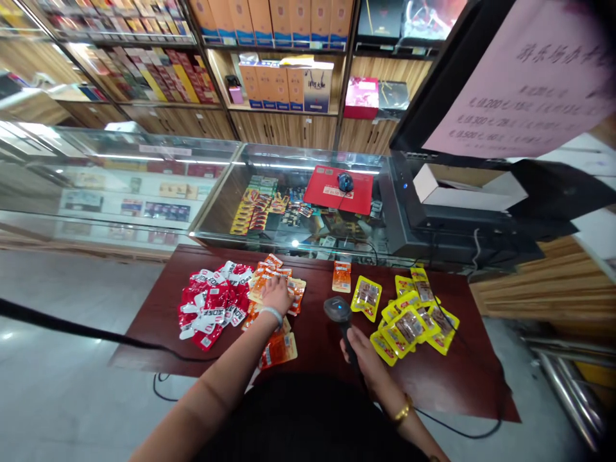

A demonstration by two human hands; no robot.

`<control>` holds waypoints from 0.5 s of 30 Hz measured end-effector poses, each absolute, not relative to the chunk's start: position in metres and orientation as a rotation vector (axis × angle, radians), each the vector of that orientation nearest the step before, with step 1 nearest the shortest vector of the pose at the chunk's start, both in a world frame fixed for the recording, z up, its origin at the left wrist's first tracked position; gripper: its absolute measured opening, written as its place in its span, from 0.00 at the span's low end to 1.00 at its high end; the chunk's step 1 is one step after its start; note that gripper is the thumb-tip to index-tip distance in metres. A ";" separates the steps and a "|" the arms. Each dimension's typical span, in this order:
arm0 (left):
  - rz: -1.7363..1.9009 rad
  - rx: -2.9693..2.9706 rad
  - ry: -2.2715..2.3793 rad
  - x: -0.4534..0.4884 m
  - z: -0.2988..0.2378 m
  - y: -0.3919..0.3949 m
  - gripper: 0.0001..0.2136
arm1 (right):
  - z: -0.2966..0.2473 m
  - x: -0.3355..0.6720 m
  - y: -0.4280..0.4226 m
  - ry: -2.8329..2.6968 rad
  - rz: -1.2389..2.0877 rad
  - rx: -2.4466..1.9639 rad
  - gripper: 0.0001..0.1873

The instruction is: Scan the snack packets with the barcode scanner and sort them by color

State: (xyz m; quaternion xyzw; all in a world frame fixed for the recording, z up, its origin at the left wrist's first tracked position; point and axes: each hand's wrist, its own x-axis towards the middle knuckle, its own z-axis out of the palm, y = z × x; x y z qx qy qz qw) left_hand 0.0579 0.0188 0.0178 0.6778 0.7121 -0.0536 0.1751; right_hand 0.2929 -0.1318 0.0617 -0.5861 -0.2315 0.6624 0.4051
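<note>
The right hand (364, 359) is closed around the handle of the barcode scanner (338, 310), mid-table (312, 350). At ten o'clock from the scanner the left hand (277, 294) lies palm-down on the orange packets (280, 348) — whether it grips one, I cannot tell. Red packets (212, 305) lie at nine o'clock of that hand — yellow packets (414, 319) at three o'clock of the scanner.

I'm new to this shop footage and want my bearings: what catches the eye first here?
Three bright heaps of snack packets lie on the dark red table: red packets at left, orange packets in the middle under the left hand, yellow packets at right. Between them the right hand grips a black barcode scanner.
</note>
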 end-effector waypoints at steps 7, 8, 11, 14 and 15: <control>-0.104 2.022 1.945 0.076 0.020 0.029 0.13 | 0.056 0.292 -0.137 -0.569 1.678 -1.477 0.26; -0.087 2.044 1.911 0.075 0.022 0.029 0.11 | 0.055 0.293 -0.139 -0.553 1.675 -1.479 0.26; -0.046 2.053 1.844 0.072 0.025 0.033 0.11 | 0.053 0.297 -0.143 -0.499 1.665 -1.478 0.26; 0.098 1.871 1.801 0.077 0.019 0.042 0.11 | 0.050 0.301 -0.146 -0.464 1.652 -1.469 0.25; 0.174 1.770 1.757 0.082 0.016 0.045 0.12 | 0.050 0.302 -0.146 -0.456 1.648 -1.469 0.25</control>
